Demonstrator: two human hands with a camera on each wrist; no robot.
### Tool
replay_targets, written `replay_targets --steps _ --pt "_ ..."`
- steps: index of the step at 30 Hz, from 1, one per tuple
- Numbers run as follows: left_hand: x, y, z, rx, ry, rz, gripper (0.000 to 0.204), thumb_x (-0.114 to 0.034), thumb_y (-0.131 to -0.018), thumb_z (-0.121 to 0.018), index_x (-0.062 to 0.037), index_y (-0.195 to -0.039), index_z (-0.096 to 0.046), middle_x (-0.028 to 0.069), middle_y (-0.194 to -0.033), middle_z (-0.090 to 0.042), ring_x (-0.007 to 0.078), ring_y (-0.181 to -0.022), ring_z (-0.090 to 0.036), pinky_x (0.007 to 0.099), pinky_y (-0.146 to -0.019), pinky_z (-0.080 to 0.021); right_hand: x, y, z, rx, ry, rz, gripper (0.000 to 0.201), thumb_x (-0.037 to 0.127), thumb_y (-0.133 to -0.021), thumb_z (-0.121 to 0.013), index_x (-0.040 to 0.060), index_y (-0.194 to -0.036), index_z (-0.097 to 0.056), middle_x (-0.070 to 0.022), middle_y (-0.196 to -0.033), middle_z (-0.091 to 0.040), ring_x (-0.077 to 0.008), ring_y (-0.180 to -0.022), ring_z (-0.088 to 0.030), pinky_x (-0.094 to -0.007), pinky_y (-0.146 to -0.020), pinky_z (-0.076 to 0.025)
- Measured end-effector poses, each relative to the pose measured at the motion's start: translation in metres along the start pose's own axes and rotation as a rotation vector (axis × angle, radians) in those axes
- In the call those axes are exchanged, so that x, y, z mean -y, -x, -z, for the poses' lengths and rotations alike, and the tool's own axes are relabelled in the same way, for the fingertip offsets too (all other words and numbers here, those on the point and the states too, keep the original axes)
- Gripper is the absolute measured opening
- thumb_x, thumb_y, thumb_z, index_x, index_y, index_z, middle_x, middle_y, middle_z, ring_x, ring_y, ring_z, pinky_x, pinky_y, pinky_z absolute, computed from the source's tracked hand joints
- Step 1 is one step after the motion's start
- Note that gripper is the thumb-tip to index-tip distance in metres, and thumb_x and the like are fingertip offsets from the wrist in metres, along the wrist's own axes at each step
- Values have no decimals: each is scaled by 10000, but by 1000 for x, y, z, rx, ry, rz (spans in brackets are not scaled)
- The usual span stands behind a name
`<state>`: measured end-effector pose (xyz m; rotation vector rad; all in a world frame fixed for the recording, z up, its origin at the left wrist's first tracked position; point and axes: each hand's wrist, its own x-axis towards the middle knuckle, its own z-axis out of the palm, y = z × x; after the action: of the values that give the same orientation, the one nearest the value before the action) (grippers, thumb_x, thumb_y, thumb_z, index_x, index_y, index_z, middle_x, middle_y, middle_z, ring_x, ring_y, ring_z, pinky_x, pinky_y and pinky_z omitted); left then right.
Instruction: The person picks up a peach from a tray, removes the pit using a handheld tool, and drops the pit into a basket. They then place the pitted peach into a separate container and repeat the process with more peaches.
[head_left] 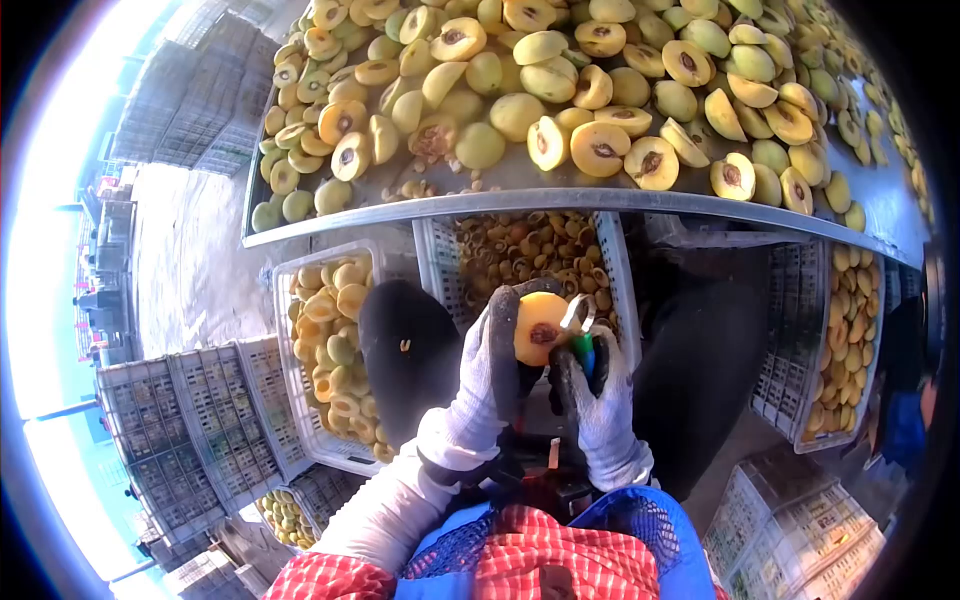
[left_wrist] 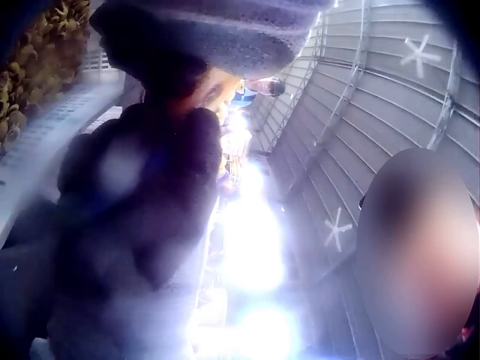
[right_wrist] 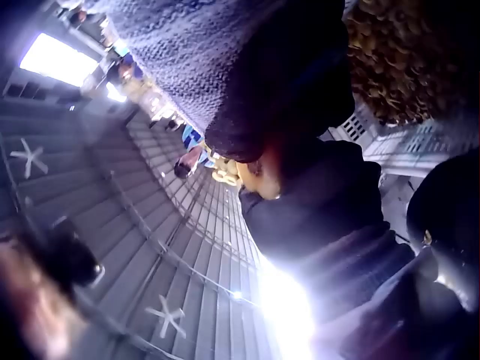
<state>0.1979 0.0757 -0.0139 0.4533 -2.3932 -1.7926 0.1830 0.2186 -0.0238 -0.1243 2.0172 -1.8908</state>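
Note:
Gloved in grey-white with dark palms, my left hand (head_left: 490, 345) grips a yellow peach half (head_left: 538, 325) between thumb and fingers. Its cut face, with a dark brown centre, is turned up in the head view. My right hand (head_left: 603, 400) holds a pitting knife by its green handle (head_left: 583, 350). The tool's curved metal loop (head_left: 578, 312) stands at the right edge of the cut face. Both hands are over my lap, above a crate of brown pits and scraps (head_left: 530, 250). In the right wrist view, gloved fingers hide most of the peach half (right_wrist: 259, 180).
A metal table (head_left: 560, 203) piled with halved peaches (head_left: 600, 148) spans the front. Crates of peach halves stand at left (head_left: 335, 340) and right (head_left: 850, 340). Stacked plastic crates (head_left: 190, 430) rise further left. My dark-clad knees flank the pit crate.

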Motion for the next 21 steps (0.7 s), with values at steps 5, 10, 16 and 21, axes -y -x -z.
replay_targets --steps 5,10,16,21 --pt "-21 5 -2 -57 343 290 610 -526 -961 -377 26 -1175 -521 128 -1025 -609 186 -913 -600 294 -852 -473 13 17 -3 30 257 235 200 115 -859 -627 -16 -977 -534 -182 -721 -594 -326 -632 -624 -365 -585 -483" --pt "-18 14 -6 -147 500 312 470 -417 -958 -472 9 -1149 -533 103 -996 -595 144 -887 -576 267 -811 -470 7 31 -14 -76 379 451 237 116 -870 -602 -1 -1073 -570 -224 -825 -602 -369 -691 -612 -387 -609 -489" --pt "-17 20 -1 -61 472 113 343 -167 -897 -611 19 -1165 -507 67 -955 -592 99 -789 -572 228 -731 -483 -8 50 -12 151 -276 -169 231 126 -944 -519 20 -1143 -574 -151 -1093 -568 -231 -886 -605 -331 -721 -517" --pt "-9 24 2 25 340 148 333 -150 -896 -606 18 -1167 -511 83 -997 -611 103 -808 -577 245 -739 -487 -24 47 -2 734 -1537 -753 272 287 -965 -483 73 -1114 -562 -31 -916 -566 -127 -781 -572 -228 -634 -480"
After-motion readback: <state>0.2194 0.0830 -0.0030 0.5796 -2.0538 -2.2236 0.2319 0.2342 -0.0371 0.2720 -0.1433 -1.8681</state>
